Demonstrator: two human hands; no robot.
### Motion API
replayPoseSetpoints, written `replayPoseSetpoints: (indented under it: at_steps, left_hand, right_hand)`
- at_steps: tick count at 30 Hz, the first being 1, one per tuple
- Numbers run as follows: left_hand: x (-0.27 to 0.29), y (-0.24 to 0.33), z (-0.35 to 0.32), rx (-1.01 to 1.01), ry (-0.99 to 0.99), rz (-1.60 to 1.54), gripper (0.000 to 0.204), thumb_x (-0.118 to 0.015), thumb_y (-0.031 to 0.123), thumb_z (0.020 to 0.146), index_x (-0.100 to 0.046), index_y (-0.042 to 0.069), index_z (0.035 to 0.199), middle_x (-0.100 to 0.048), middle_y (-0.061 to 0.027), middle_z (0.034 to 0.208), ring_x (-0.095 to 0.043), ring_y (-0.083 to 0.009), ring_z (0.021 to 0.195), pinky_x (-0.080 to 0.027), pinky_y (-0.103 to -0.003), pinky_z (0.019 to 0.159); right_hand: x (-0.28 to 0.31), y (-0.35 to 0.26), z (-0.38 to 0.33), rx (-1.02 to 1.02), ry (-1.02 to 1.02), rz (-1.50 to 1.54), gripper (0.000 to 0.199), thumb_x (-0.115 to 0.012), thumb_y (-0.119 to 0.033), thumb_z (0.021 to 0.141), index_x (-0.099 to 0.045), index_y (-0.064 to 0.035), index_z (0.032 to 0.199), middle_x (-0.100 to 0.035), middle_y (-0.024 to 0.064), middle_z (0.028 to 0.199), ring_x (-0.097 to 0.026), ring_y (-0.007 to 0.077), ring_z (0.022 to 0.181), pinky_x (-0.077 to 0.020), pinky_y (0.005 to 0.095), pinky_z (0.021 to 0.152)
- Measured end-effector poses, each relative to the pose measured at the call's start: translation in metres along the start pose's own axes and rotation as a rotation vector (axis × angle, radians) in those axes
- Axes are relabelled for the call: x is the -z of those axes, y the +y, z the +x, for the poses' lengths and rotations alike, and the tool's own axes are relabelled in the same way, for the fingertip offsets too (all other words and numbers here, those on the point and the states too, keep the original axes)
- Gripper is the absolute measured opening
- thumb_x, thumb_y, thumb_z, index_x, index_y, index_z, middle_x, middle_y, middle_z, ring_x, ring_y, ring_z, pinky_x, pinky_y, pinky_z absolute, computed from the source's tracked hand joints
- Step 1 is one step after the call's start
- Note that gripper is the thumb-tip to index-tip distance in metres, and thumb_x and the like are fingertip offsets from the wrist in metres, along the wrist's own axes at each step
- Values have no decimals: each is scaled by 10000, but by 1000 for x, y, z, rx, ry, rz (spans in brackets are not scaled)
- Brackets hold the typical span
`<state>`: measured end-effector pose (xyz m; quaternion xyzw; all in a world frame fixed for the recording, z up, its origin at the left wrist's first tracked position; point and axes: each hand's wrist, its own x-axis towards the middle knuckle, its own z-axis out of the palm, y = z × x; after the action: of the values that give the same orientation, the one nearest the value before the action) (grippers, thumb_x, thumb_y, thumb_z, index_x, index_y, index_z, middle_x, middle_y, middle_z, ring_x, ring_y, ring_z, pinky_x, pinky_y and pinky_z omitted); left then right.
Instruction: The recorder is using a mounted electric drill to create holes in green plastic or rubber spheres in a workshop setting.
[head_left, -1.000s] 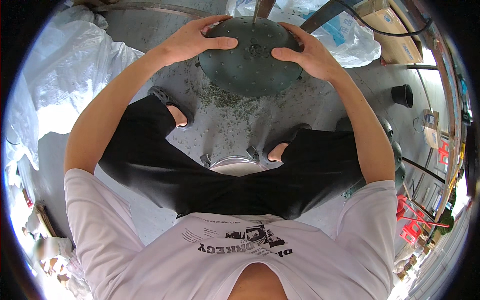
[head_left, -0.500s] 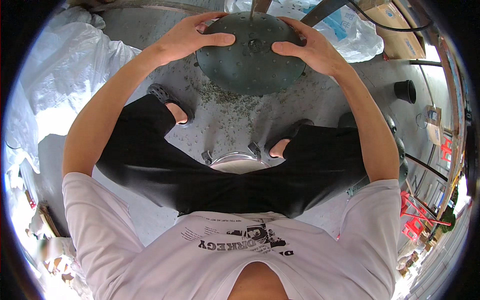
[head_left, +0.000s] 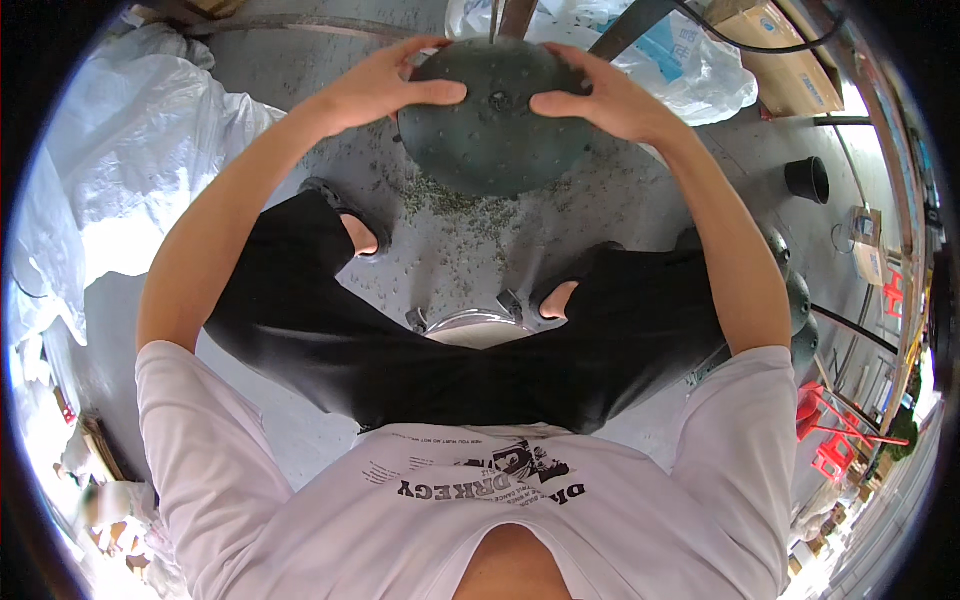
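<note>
A dark green dome-shaped shell [head_left: 490, 150], dotted with small bumps or holes and with a round knob at its middle, is held out in front of me at the top of the view. My left hand [head_left: 395, 88] grips its left edge, thumb laid over the top surface. On the opposite side my right hand [head_left: 610, 98] clasps the edge the same way, its thumb pointing inward. Most of the fingers go out of sight behind the rim. A thin upright rod [head_left: 494, 18] shows just beyond the dome. The dome's surface is slightly blurred.
Small green bits [head_left: 450, 200] litter the grey floor below the dome. Clear plastic sheeting [head_left: 150, 140] lies at left, a plastic bag [head_left: 700, 80] and cardboard box [head_left: 790, 75] at far right. A black pot [head_left: 807, 180] and more green domes [head_left: 798, 300] are at right.
The dome has come slightly nearer to me and its surface is now blurred. Both hands have moved with it, still gripping its sides.
</note>
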<state>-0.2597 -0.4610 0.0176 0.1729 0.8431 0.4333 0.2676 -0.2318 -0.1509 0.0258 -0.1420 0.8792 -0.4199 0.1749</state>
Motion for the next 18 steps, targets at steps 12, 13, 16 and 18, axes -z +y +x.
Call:
replayPoseSetpoints:
  at_steps: [12,13,16,18]
  left_hand:
    - [-23,-13,7,-104,-21,43,1063,-764,663,770,-298,127,1561,-510,-250,1368,-505,-336,1287,-409,-474,1072]
    - [-22,-11,8,-29,-36,28,1038,-741,666,798,-296,122,1561,-513,-248,1358,-514,-327,1275,-406,-466,1066]
    - [-23,-14,8,23,-49,-70,968,-698,670,842,-314,122,1542,-536,-229,1315,-537,-323,1245,-403,-444,1050]
    - [-26,-13,8,31,-44,-104,954,-696,665,847,-316,117,1530,-548,-215,1288,-554,-317,1208,-410,-435,1031]
  right_hand:
    - [-9,22,-9,127,11,-150,1151,-854,-596,656,-335,-88,1549,-468,220,1484,-463,386,1379,-387,460,1147]
    - [-9,22,-11,130,7,-175,1120,-869,-538,665,-339,-94,1546,-469,211,1483,-455,370,1385,-378,449,1149]
    - [-15,16,-16,150,19,-195,1103,-890,-479,665,-345,-66,1531,-471,211,1477,-447,355,1391,-367,437,1155]
    - [-18,19,-17,156,40,-193,1114,-896,-477,657,-347,-33,1519,-472,220,1471,-446,356,1391,-364,436,1157]
